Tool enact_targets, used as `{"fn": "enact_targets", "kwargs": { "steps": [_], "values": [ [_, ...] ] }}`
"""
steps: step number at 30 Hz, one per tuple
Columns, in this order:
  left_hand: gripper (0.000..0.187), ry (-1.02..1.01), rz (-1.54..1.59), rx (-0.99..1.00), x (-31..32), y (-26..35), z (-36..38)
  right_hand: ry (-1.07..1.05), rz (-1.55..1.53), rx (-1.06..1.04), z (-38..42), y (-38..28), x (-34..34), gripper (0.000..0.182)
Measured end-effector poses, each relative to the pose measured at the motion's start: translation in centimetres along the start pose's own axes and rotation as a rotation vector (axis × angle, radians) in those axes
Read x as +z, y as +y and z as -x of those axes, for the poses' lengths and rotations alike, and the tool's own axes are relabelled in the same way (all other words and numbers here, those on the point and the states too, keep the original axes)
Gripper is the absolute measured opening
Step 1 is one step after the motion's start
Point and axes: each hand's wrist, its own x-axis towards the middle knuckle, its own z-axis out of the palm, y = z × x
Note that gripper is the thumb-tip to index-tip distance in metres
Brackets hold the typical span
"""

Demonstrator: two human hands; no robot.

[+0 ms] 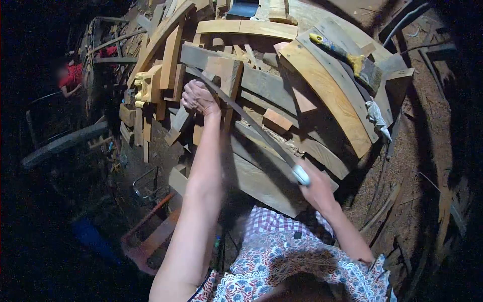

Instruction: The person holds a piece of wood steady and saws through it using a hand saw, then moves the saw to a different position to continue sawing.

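Gripping the pale handle of a long-bladed tool, the right hand sits right of centre in the frame. The tool's long axis runs diagonally, its blade pointing to the upper left, across a wooden block. Just beside the blade, upper centre-left, the left hand is curled closed; what it grips, if anything, I cannot tell.

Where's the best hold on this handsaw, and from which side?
I'd take the handsaw by its pale handle, from the near right, where the right grip has it. The handle is its thick end and lies nearest the body; the long, thin blade slants away far left, close by the left grip.
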Motion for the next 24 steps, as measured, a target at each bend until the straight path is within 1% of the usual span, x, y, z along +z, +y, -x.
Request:
{"fn": "enact_targets", "kwargs": {
  "steps": [2, 3, 4, 5, 6, 7, 8, 10, 11, 12, 13, 15, 17, 18, 20, 22, 24],
  "values": [
    [0.011, 0.049, -0.001, 0.031, 0.2, 0.0, -0.1, -0.012, -0.009, 0.027, -6.5, -3.3, 1.0, 0.055],
    [0.011, 0.052, -0.024, 0.021, 0.5, -0.1, -0.1, 0.005, 0.064, -0.017, -10.0, -4.5, 1.9, 0.053],
    [0.01, 0.051, -0.051, 0.015, 0.6, -0.4, 0.0, 0.019, 0.134, -0.058, -11.4, -5.0, 2.6, 0.051],
    [0.01, 0.045, -0.056, 0.027, 0.6, -0.5, -0.1, -0.013, 0.097, -0.05, -11.2, -4.7, 2.9, 0.052],
    [0.01, -0.029, -0.061, 0.007, 0.5, -0.3, -0.2, -0.049, 0.073, -0.046, -11.0, -4.1, 2.7, 0.054],
    [0.009, -0.103, -0.068, -0.023, 0.2, -0.3, -0.1, 0.0, 0.015, -0.064, -8.5, -2.3, 2.8, 0.055],
    [0.009, -0.099, -0.063, -0.04, -0.1, 0.3, -0.5, 0.06, -0.038, -0.093, -5.2, -0.1, 2.4, 0.056],
    [0.01, -0.067, -0.002, -0.03, -0.7, 0.4, -0.3, 0.01, 0.041, -0.078, 0.2, 1.8, 0.4, 0.057],
    [0.011, -0.036, 0.035, -0.007, -0.3, 0.1, -0.1, -0.003, 0.047, -0.078, 0.3, 1.4, -0.1, 0.057],
    [0.011, -0.041, 0.078, -0.023, -1.2, 0.5, -0.2, -0.038, 0.007, -0.04, 0.8, 0.9, -0.2, 0.059],
    [0.011, -0.058, 0.056, -0.023, -1.1, 0.4, 0.0, -0.055, -0.033, -0.011, 0.7, 0.4, -0.3, 0.061],
    [0.012, -0.066, 0.04, -0.024, -0.6, 0.2, 0.0, -0.08, 0.004, 0.033, -3.8, -2.0, 0.3, 0.059],
    [0.012, -0.055, 0.011, -0.018, 0.2, -0.3, 0.0, -0.023, 0.055, -0.079, -10.0, -3.2, 2.9, 0.053],
    [0.012, -0.055, 0.008, -0.003, 0.1, -0.2, -0.2, -0.041, 0.055, -0.044, -11.3, -5.0, 2.5, 0.053],
    [0.013, -0.048, 0.044, -0.03, 0.1, -0.1, -0.1, -0.045, 0.074, -0.043, -10.7, -4.3, 2.8, 0.055],
    [0.014, -0.054, 0.034, -0.03, -1.1, 0.6, -0.1, 0.017, 0.059, -0.078, -5.6, -1.2, 2.4, 0.058],
    [0.014, -0.057, 0.02, -0.033, -1.2, 0.6, -0.2, -0.003, 0.002, -0.053, -0.9, 0.2, 1.5, 0.061]
  ]
}}
